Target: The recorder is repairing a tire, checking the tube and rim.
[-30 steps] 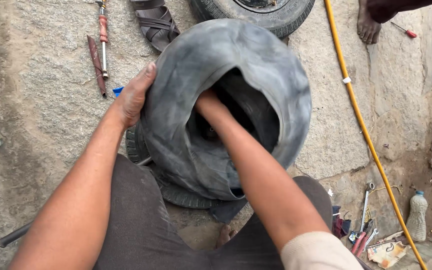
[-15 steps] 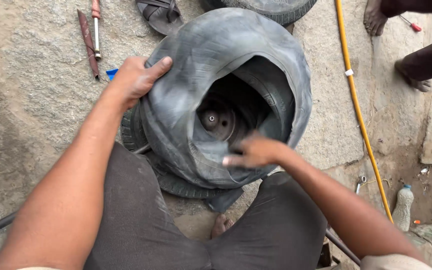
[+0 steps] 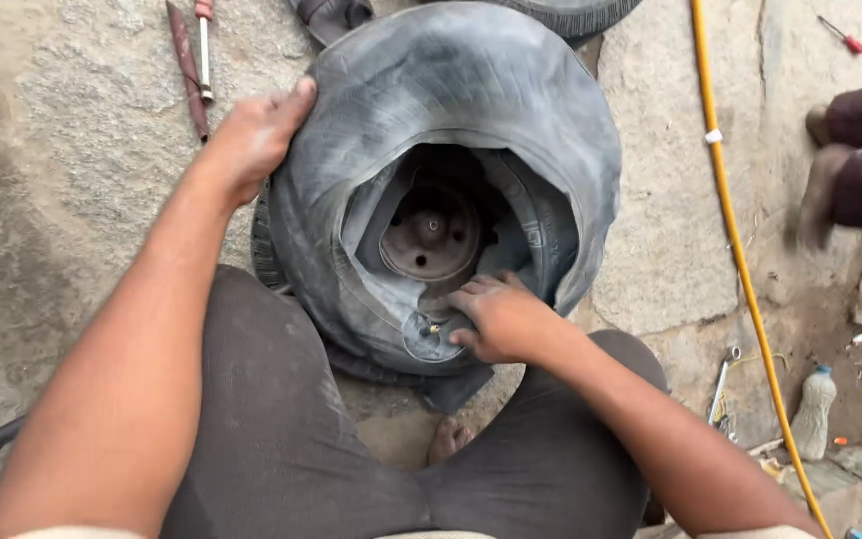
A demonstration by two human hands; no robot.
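The ground is rough grey stone, dusty, with a yellow hose (image 3: 740,250) running down the far right side. The black rubber tube (image 3: 451,90) lies over the tyre and wheel between the person's knees. The left hand (image 3: 251,135) is closed in a grip on the tube's outer top edge — it has stayed there. The right hand (image 3: 501,319) has come out of the deep hole since a second ago and now rests on the near inner edge, fingers bent, pressing the rubber just beside the small brass valve (image 3: 433,327). So the metal hub (image 3: 431,235), once hidden, now shows. Another person's feet (image 3: 830,170) have stepped in at the right.
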